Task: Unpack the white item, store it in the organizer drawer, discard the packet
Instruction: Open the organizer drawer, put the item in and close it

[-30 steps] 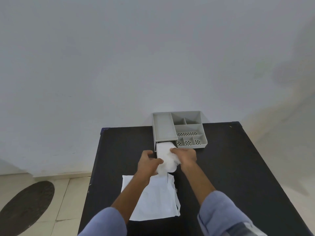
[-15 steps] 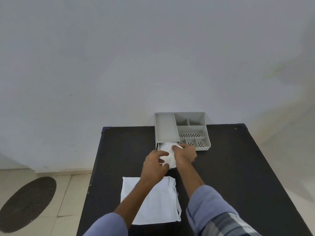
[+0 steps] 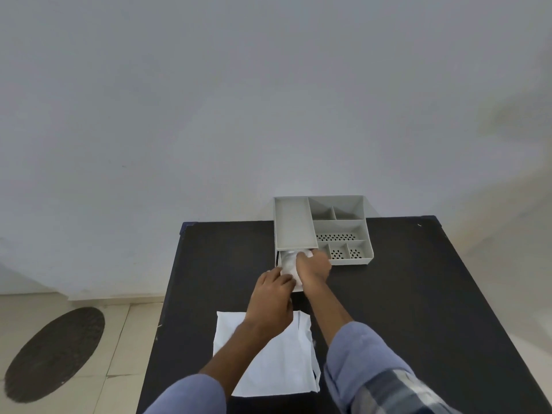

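A grey organizer [image 3: 340,231] with several compartments stands at the far edge of the black table [image 3: 418,294]. Its drawer [image 3: 279,258] is pulled out toward me at the left front. The white item [image 3: 289,264], a soft rolled bundle, lies partly inside the drawer. My right hand [image 3: 313,265] presses on it from the right with closed fingers. My left hand [image 3: 273,297] touches its near end at the drawer's front. The flat white packet [image 3: 268,363] lies on the table under my forearms.
A white wall rises right behind the table. To the left is a tiled floor with a dark oval mat [image 3: 56,354]. The table's left edge runs near my left arm.
Both hands have moved away from me and pushed the white item deeper into the drawer; less of it shows now. The packet has stayed where it was.
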